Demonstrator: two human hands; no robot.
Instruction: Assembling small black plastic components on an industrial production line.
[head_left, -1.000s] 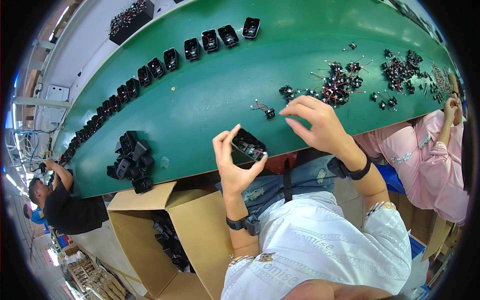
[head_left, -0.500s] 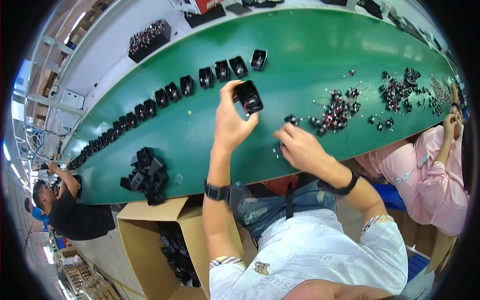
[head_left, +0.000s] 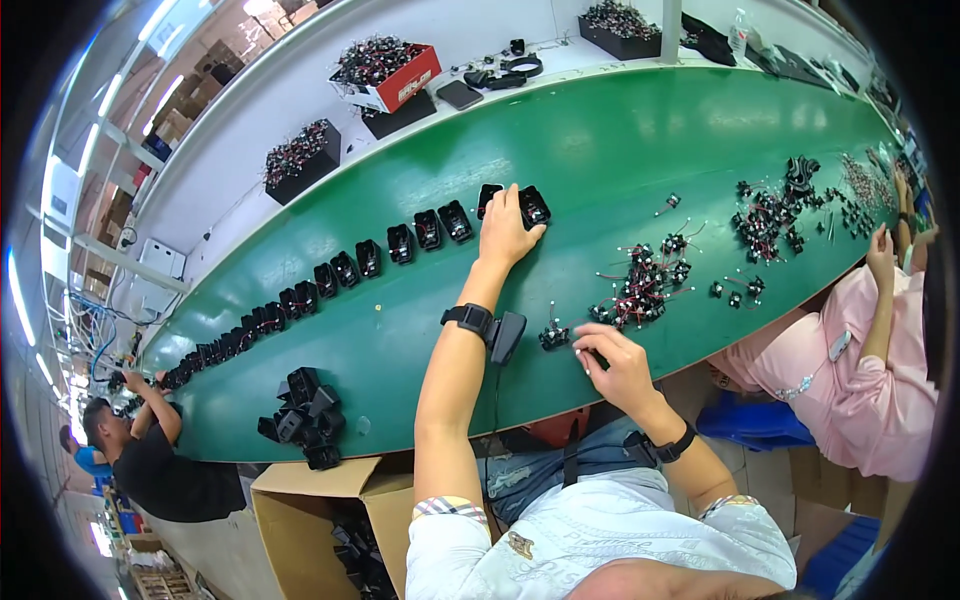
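My left hand [head_left: 508, 232] reaches across the green table and is closed on a black open-topped housing [head_left: 536, 206] at the right end of a long row. Its fingers also cover part of the neighbouring black housing [head_left: 489, 197]. Nearer to me, my right hand [head_left: 615, 368] hovers over the table with loosely bent fingers, thumb and forefinger a little apart. Nothing shows between them. Just left of its fingertips lies a small black wired part [head_left: 553, 338]. A heap of similar wired parts [head_left: 640, 288], with red and black leads, lies beyond that hand.
A pile of black housings [head_left: 306, 415] sits on the table at left, above a cardboard box [head_left: 290, 520] holding more. More small parts [head_left: 765, 220] lie at right, near a person in pink [head_left: 850, 370]. Filled boxes [head_left: 388, 82] stand behind the table; another person [head_left: 150, 450] works at far left.
My left hand has moved away from me with the black housing, setting it at the row's end. My right hand has drawn slightly nearer to me. The view has shifted, showing more beyond the table.
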